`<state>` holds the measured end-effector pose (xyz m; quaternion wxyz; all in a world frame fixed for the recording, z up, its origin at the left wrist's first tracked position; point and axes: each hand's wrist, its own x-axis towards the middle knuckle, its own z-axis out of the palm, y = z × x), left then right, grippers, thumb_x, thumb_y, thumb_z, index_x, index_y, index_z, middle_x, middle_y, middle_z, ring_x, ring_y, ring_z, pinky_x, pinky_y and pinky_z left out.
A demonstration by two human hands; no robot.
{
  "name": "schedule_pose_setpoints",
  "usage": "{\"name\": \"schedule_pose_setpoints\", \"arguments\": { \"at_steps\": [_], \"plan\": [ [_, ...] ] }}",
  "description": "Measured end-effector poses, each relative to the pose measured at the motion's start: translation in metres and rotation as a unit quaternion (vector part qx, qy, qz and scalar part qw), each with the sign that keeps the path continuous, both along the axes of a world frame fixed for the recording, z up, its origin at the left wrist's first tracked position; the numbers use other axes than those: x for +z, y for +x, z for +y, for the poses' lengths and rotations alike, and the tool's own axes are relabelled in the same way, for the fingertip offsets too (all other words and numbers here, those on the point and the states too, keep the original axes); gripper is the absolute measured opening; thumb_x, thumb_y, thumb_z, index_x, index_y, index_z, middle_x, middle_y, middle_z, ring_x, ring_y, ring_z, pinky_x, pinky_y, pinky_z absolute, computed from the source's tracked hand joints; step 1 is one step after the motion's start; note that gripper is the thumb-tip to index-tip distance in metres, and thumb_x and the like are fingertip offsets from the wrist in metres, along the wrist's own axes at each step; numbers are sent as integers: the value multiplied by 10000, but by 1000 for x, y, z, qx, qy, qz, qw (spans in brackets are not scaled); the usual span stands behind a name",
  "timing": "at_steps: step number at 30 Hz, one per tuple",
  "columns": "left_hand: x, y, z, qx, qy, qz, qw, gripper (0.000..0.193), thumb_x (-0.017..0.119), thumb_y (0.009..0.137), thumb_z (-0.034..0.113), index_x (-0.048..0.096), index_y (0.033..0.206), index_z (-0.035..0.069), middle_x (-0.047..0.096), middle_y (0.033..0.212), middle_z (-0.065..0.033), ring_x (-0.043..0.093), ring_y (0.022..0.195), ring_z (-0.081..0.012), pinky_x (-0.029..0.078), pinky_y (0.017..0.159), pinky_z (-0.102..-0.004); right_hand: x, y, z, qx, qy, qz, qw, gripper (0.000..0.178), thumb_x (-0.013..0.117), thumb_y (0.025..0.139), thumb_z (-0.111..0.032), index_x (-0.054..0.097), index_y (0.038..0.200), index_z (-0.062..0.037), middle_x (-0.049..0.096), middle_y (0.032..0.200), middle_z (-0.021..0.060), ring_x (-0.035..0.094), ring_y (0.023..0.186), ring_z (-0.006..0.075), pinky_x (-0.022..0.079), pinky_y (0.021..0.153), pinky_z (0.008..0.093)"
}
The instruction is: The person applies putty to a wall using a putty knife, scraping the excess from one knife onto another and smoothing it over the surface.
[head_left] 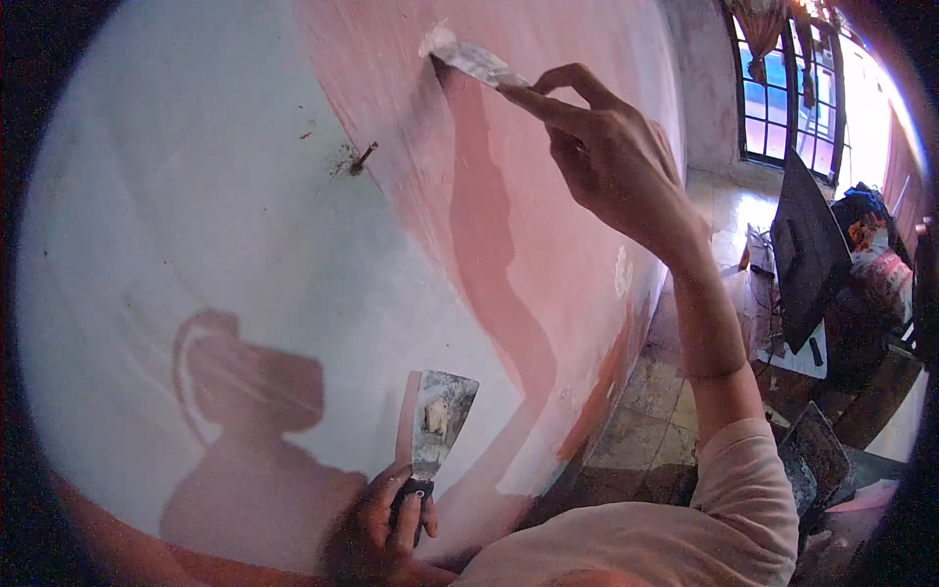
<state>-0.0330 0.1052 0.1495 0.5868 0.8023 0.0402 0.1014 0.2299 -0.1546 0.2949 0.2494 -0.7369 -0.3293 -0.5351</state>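
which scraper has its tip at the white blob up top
The upper scraper, in the right hand: its tip is at the white blob. The lower scraper, in the left hand, is well away from it.

Right background: a window with dark grid bars, a brownish curtain hanging at its top. Below: a tilted, dark flat panel beside a multicoloured heap, its contents indistinct. Nearer: pale floor tiles, partly in shadow.

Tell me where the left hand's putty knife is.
In the head view, the putty knife is at lower centre, blade up, in the left hand, before the wall's pale area.
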Motion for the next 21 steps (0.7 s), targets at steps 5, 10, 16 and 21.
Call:
{"name": "schedule_pose_setpoints", "arguments": {
  "at_steps": [5, 10, 16, 21],
  "plan": [
    [2, 4, 3, 14, -15, -16, 1000, 402, 454, 939, 200, 454, 1231, -77, 543, 853, -101, 552, 646, -141, 470, 600, -286, 9, -8, -18, -6, -33, 8, 999, 424, 553, 787, -19, 629, 1164, -199, 590, 1112, 42, 641, 729, 292, 536, 648, 411],
    [3, 3, 0, -10, -19, -40, 999, 394, 462, 937, 176, 454, 1237, -81, 545, 882, -115, 552, 649, -141, 477, 602, -288, 24, 1, -2, -1, 9, -26, 1000, 438, 540, 825, 19, 634, 1198, -191, 606, 1064, 35, 605, 615, 219, 486, 617, 367],
    [-5, 2, 0, 25, -6, -49, 998, 391, 456, 944, 168, 445, 1248, -78, 551, 852, -104, 547, 634, -142, 474, 601, -289, -3, -12, -7, 25, -11, 11, 1000, 475, 540, 795, 44, 631, 1201, -185, 601, 1057, 42, 583, 583, 193, 481, 602, 361],
    [5, 4, 0, -9, 40, 3, 999, 416, 432, 958, 197, 418, 1269, -78, 550, 828, -100, 552, 658, -146, 471, 625, -296, 5, -4, -11, 66, 14, -30, 997, 486, 551, 790, 60, 631, 1203, -182, 601, 1058, 41, 560, 555, 164, 477, 587, 343]
  ]
}}
